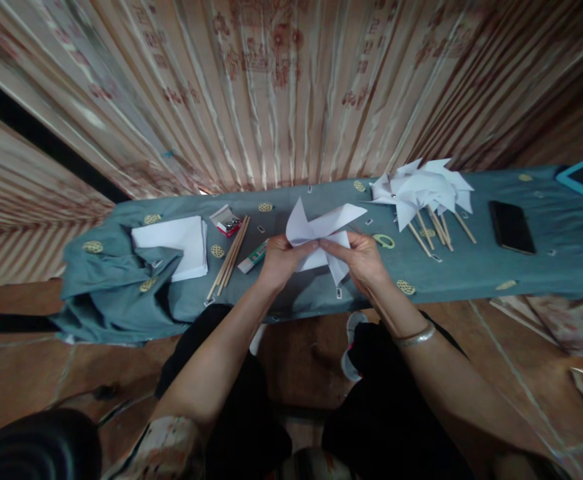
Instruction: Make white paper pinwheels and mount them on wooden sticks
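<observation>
Left hand: pinches the near-left part of the paper pinwheel, thumb on top with its tip close to the middle, the other fingers mostly hidden under the sheet
Right hand: pinches the same paper from the right, thumb on top, its tip just beside the left thumb's tip
Paper pinwheel: white, held between both hands above the middle of the surface, its pointed blades standing out at several angles
Bracelet: silver-coloured, round the right wrist
Surface: long and narrow, covered by a grey-green cloth with yellow patterns, bunched up in folds at the left end
White sheets: stacked toward the left end, one corner under a fold of the cloth
Small box: red and white, open, with shiny little pieces inside, to the right of the sheets
Wooden sticks: a loose bundle lying just beside the box, slanting toward the person
Tube: green and white, lying between the sticks and the left hand
Loop handle: pale green, just beside the right hand, the rest of it out of sight
Pinwheel pile: white pinwheels overlapping at the right, their sticks pointing toward the person
Phone: dark, lying flat to the right of the pile
Curtain: pleated, with reddish prints, hanging behind the surface
</observation>
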